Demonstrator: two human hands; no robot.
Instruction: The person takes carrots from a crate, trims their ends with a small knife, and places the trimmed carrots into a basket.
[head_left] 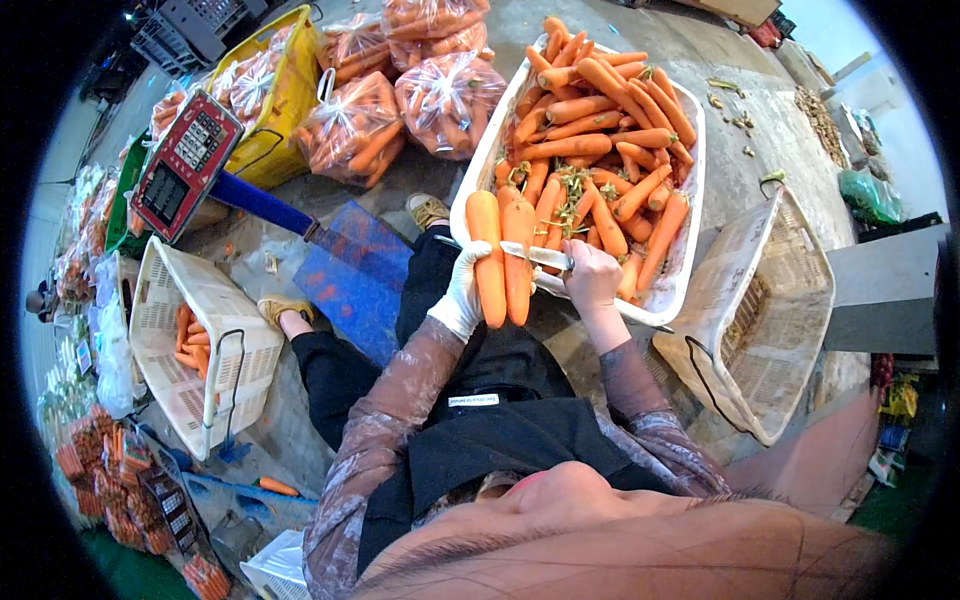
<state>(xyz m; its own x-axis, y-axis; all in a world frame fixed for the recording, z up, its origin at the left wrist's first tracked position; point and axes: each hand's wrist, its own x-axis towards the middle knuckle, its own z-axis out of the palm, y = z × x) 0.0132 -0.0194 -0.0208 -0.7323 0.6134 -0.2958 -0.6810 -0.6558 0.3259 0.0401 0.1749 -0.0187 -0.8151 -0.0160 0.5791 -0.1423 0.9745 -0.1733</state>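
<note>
My left hand (462, 292), in a white glove, is closed on two large carrots (487, 260) held side by side over my lap. My bare right hand (592, 272) grips the handle of a knife (541, 255), whose blade lies across the upper part of the right-hand carrot. The part of the blade behind the carrots is hidden. Just beyond both hands stands a white tub (690, 245) heaped with loose carrots (600, 120). Green stem trimmings (572, 195) lie on the carrots near the knife.
At left are a scale display (182, 165), its blue platform (352, 285) and a white crate (250, 370) with several carrots. Bagged carrots (350, 125) and a yellow crate (275, 125) stand behind. Another white crate (790, 310) tilts at right beside a grey post (885, 300).
</note>
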